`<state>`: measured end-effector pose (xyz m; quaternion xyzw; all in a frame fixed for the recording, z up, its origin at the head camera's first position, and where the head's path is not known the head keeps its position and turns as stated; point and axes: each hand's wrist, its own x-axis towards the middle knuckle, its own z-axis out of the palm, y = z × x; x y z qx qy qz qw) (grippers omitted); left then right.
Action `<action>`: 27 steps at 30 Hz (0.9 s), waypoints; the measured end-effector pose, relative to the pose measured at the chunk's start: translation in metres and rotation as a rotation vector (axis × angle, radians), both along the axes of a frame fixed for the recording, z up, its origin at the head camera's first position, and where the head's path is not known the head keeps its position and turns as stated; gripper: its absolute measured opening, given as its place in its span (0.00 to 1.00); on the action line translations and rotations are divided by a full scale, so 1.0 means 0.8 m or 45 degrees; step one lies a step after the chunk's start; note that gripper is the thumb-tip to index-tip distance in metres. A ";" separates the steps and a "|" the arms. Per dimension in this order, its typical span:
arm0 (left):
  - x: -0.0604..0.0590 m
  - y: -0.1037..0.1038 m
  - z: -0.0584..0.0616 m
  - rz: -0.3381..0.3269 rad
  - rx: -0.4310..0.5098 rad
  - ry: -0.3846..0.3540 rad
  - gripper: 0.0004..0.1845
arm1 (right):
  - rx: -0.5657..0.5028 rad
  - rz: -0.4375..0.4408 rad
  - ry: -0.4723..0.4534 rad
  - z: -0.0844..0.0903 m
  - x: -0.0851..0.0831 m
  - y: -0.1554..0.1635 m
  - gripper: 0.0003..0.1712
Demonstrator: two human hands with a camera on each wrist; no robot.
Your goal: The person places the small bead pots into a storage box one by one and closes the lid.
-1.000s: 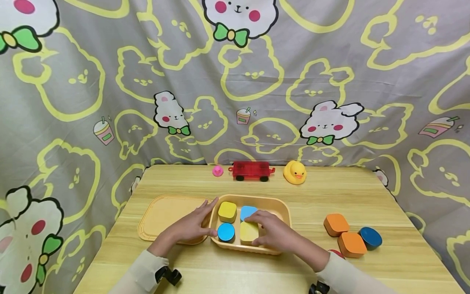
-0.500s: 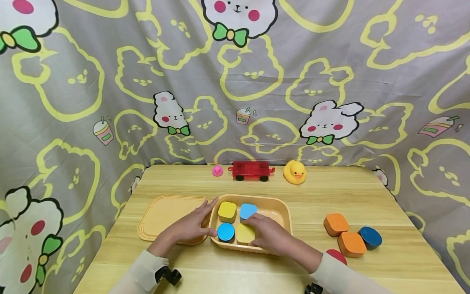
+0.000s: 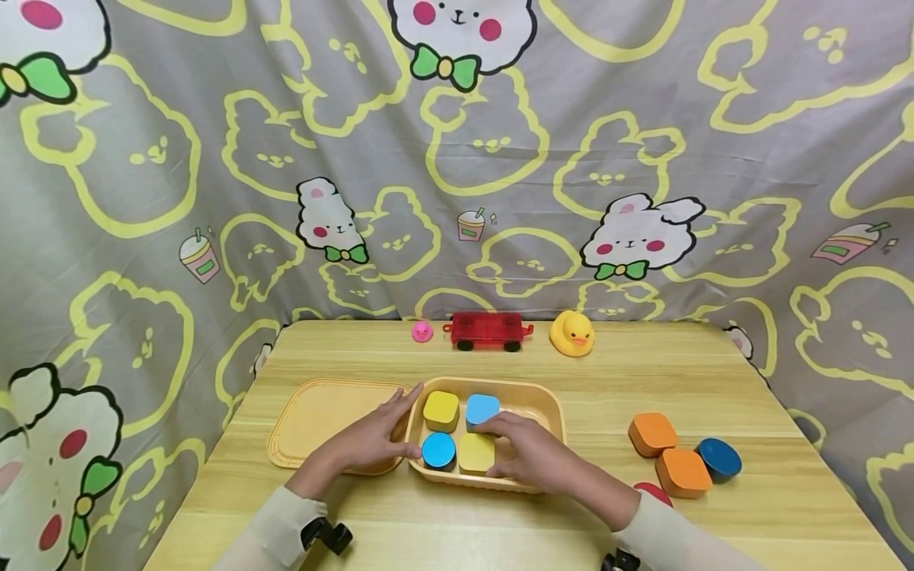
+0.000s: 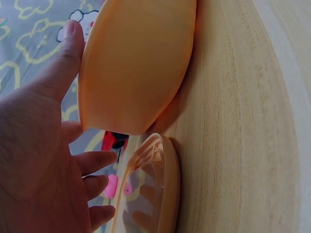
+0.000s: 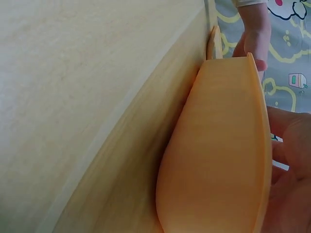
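Since a second ago we see the yellow block shifted left, snug beside the round blue block in the tray mid-counter, long axis left-right. The right hand fingers curl on the yellow block; the left hand rests flat against the tray's left wall. Only the head view shows the blocks; the wrist views show the tray's outer wall.

1. We see the left hand lying flat, fingers straight and spread, thumb pointing forward.
2. The right hand lies palm down, its fingers bent at the tips.
3. Both forearms, in pale sleeves, angle inward from the lower edge.
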<state>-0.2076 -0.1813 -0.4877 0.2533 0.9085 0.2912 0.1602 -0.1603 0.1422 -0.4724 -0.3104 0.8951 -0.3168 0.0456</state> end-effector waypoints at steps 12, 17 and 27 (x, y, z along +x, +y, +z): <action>0.000 0.000 0.000 -0.008 0.000 0.001 0.58 | -0.123 -0.042 -0.074 0.011 0.006 0.032 0.34; 0.000 0.000 -0.001 -0.001 0.004 -0.005 0.57 | -0.163 -0.084 -0.040 0.015 0.009 0.050 0.34; 0.001 0.000 -0.002 0.011 0.003 -0.015 0.57 | -0.178 -0.214 0.061 0.016 0.023 0.097 0.34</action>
